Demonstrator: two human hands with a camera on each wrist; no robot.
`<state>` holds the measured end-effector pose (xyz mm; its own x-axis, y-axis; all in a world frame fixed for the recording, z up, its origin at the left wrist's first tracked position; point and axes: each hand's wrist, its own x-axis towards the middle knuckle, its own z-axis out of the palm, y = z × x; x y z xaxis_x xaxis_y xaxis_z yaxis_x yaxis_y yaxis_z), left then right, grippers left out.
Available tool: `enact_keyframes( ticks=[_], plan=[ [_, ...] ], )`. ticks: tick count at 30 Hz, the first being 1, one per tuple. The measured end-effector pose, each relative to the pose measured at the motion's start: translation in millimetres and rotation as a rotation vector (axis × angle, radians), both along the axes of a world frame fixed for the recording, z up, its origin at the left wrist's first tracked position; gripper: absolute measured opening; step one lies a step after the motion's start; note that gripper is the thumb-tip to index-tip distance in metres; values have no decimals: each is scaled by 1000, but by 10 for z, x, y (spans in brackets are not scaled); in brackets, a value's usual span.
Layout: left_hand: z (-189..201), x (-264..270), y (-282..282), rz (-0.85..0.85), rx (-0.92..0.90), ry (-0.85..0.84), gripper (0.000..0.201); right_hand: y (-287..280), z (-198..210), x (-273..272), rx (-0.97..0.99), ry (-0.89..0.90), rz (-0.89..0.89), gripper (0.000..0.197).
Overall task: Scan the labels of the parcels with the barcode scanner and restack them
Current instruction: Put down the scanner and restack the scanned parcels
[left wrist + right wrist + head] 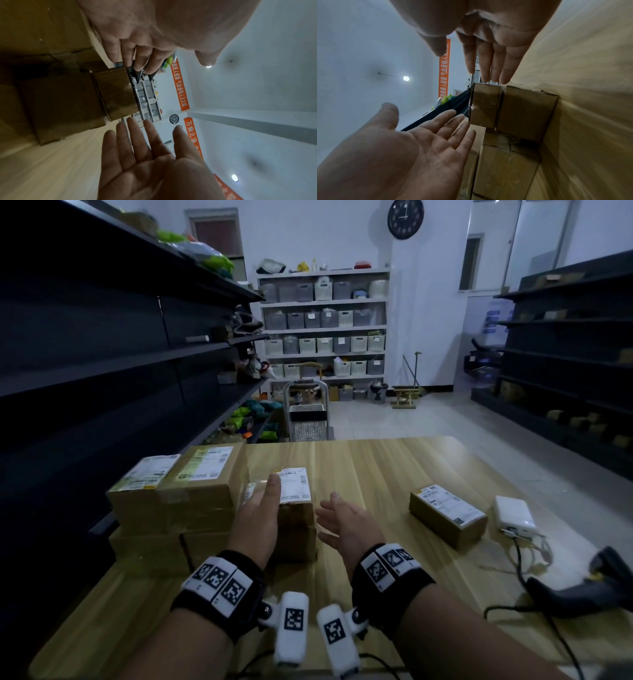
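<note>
A small brown parcel (295, 497) with a white label lies on top of another box at the middle of the wooden table (376, 467). My left hand (262, 508) is open with straight fingers at the parcel's left side. My right hand (342, 518) is open just right of it, palm turned inward. Neither hand holds anything. In the left wrist view the parcel (116, 93) sits between my left hand's fingers (130, 54) and my right hand (137, 155). The black barcode scanner (589, 590) lies at the table's right edge. One labelled parcel (445, 513) lies alone on the right.
Several labelled parcels (174, 494) are stacked at the table's left, against dark shelving (102, 354). A white power bank (515, 513) with cables lies beside the lone parcel. A trolley (306, 412) stands beyond the table's far edge.
</note>
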<state>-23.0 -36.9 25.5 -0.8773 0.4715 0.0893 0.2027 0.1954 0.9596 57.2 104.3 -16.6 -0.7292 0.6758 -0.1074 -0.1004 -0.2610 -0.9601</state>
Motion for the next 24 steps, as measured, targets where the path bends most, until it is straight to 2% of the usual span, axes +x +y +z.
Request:
enact_keyframes(
  ticks=[1,4,5,7,8,9,10,12,13,14,16,17,22,24],
  plan=[
    [39,66,-14,-5,2,39,108,34,-14,1,6,-11,-4,43],
    [86,200,-8,2,61,134,113,161,-11,51,8,-16,-32,44],
    [105,237,11,-3,82,132,103,220,-1,78,17,-11,-54,43],
    [142,305,84,-44,81,79,61,366,38,175,33,2,-117,40],
    [151,335,132,-69,76,62,48,467,48,228,35,7,-159,38],
    [137,360,198,-102,68,65,49,582,61,288,43,7,-209,36],
    [112,399,277,-136,63,66,62,717,65,354,55,5,-260,34],
    [-20,418,495,-153,55,21,110,991,96,509,89,-20,-353,30],
    [-90,424,619,-165,53,-29,123,1127,113,592,93,-36,-396,29],
    [-160,438,740,-193,58,-94,119,1251,124,683,92,-46,-437,29],
    [-280,498,1000,-232,75,-236,91,1483,127,869,118,-91,-496,31],
    [-344,529,1126,-241,78,-301,84,1602,101,945,150,-126,-517,32],
    [-592,707,1668,-286,84,-553,92,2022,21,1248,282,-416,-549,44],
    [-618,784,1821,-297,82,-626,97,2142,10,1309,335,-518,-517,56]
  ],
)
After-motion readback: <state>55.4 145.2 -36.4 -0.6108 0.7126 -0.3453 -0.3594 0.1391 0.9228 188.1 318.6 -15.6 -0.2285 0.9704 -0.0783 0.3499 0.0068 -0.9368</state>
